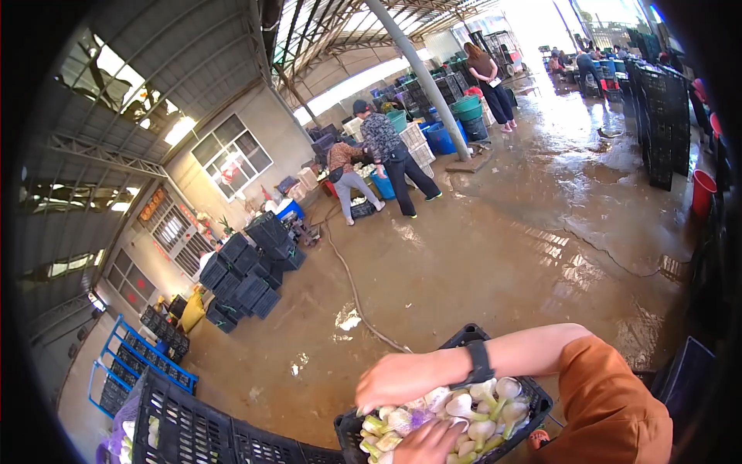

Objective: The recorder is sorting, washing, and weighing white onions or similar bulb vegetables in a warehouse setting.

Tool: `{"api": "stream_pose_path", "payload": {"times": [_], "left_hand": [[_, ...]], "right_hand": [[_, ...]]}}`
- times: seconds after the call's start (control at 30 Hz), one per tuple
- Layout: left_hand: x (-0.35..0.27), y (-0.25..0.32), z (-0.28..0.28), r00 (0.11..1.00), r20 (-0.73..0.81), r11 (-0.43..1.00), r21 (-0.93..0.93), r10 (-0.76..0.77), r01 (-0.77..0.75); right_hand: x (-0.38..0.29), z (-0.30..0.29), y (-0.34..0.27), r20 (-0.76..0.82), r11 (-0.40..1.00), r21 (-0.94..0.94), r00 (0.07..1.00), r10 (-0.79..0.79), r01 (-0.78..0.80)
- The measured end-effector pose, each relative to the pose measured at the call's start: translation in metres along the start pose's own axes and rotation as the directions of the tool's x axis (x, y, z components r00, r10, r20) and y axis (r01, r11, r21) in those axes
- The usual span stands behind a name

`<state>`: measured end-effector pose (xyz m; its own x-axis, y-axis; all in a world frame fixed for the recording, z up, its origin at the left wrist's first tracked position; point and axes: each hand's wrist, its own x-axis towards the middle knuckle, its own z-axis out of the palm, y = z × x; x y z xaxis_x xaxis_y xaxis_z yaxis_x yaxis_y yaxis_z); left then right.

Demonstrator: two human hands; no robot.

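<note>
A black plastic crate [536,400] full of fresh garlic bulbs [481,430] with cut green stems stands at the bottom of the view. My right hand [400,380], a black band on its wrist, reaches in from the right across the crate. Its fingertips bend down over the left side of the garlic, and their grip is hidden. My left hand [426,443] lies low on the bulbs, partly cut off by the lower edge, so whether it grips one cannot be told. A bit of purple mesh [422,416] shows between the hands.
Black crates [191,429] with garlic stand at lower left, beside a blue-framed trolley [116,371]. Stacked crates [249,278] rise farther back. A hose [348,261] crosses the wet floor [464,261]. Two people [382,139] bend over tubs near a pole [423,75]; another person [490,75] stands beyond.
</note>
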<state>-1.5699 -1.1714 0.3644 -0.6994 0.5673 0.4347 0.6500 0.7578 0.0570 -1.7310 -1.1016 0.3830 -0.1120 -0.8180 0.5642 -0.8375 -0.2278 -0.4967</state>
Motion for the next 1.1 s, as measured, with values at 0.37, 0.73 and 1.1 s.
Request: {"api": "stream_pose_path", "payload": {"times": [0.37,0.73,1.1], "left_hand": [[-0.034,-0.104,0.048,0.773,0.606,0.956,-0.067,-0.187,0.285],[-0.051,-0.086,0.049,0.953,0.237,0.982,0.037,-0.190,0.186],[-0.076,-0.084,0.072,0.546,0.389,-0.024,-0.829,-0.742,0.558]], "right_hand": [[0.008,0.089,0.101,0.177,0.981,-0.190,0.984,-0.013,0.047],[-0.021,0.111,0.132,0.271,0.976,-0.160,0.944,0.189,-0.149],[-0.035,0.107,0.143,0.434,0.944,0.224,0.892,0.125,-0.241]]}}
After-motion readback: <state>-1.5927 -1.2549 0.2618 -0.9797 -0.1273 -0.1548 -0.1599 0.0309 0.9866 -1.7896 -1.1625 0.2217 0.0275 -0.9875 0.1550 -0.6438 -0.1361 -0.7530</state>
